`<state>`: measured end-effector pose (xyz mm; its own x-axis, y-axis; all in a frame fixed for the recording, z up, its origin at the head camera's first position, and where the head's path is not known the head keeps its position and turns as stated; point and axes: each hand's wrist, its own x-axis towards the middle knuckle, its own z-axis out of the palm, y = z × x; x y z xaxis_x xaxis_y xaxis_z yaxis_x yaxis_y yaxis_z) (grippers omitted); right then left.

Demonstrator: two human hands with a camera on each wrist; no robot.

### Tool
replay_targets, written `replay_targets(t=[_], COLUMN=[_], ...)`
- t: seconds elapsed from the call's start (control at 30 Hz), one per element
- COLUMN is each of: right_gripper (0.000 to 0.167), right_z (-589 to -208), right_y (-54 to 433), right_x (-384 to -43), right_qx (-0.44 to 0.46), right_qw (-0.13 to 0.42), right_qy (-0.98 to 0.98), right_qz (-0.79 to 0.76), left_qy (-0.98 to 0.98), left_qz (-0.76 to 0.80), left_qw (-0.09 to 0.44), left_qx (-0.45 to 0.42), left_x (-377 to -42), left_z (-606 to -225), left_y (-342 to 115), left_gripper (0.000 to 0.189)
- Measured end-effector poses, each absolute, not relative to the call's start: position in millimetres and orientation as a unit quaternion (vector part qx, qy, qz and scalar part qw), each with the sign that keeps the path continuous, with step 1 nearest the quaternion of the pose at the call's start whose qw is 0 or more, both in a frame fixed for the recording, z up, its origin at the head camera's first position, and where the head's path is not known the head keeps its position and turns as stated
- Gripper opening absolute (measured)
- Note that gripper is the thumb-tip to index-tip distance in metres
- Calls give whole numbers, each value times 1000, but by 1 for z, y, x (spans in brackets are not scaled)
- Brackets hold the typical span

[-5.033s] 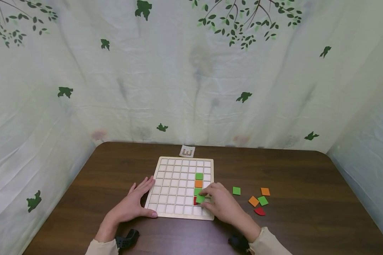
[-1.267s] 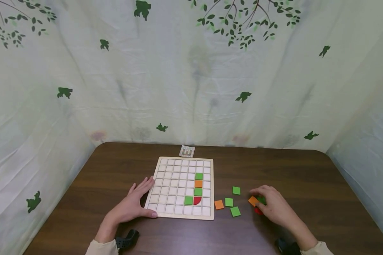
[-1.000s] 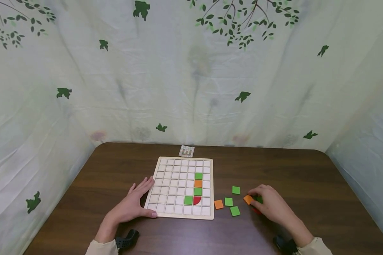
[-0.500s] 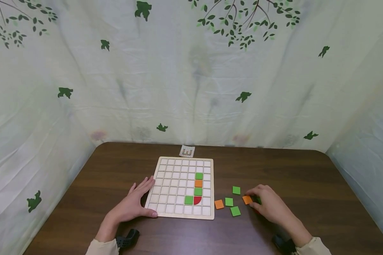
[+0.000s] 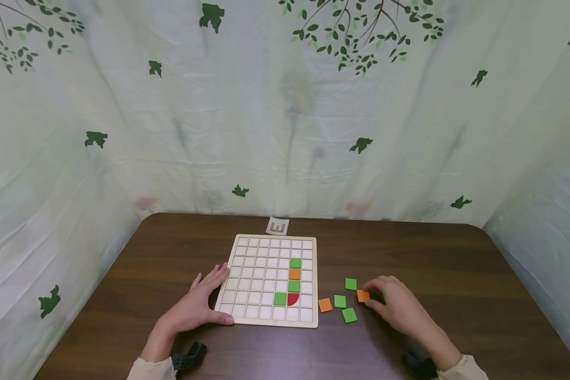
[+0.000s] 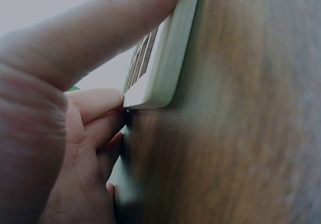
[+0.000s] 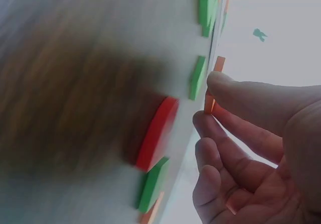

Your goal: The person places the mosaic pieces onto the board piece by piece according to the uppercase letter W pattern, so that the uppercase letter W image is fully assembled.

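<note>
My right hand (image 5: 398, 302) pinches an orange square tile (image 5: 363, 295) between thumb and fingertips, right of the board. In the right wrist view, the tile (image 7: 209, 103) stands on edge between the thumb and index finger; a red rounded tile (image 7: 156, 133) and a green tile (image 7: 154, 184) lie on the table below. My left hand (image 5: 195, 301) rests at the left near corner of a white gridded board (image 5: 315, 279), its fingers along the left side and thumb at the near edge. On the board sit several green, orange and red tiles (image 5: 293, 299).
Just right of the board lie an orange tile (image 5: 325, 305) and several green tiles (image 5: 340, 301). A small printed card (image 5: 277, 226) lies behind the board on the dark wooden table (image 5: 408, 248). A leaf-patterned white curtain (image 5: 275, 105) hangs behind the table.
Over five seconds, a green tile came to sit left of the red one on the board, and loose tiles shifted nearer it. Lately my right hand moved left with the orange tile.
</note>
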<state>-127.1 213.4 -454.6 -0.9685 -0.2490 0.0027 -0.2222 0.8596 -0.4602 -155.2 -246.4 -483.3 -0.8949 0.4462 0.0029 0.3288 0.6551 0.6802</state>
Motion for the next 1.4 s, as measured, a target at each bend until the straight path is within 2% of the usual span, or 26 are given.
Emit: replay_targets(t=[0.67, 1.4], right_gripper=[23, 21], right_z=[-452, -458], right_y=[166, 114], right_x=[-125, -132], right_qx=[-149, -209], right_qw=[-12, -11], right_qy=[948, 925], right_qz=[-280, -317], left_qy=[906, 906], left_qz=[353, 356], left_qw=[78, 77], left_qx=[218, 215], left_x=[-154, -155], left_z=[-483, -485], left_y=[-246, -247], left_gripper=[116, 117])
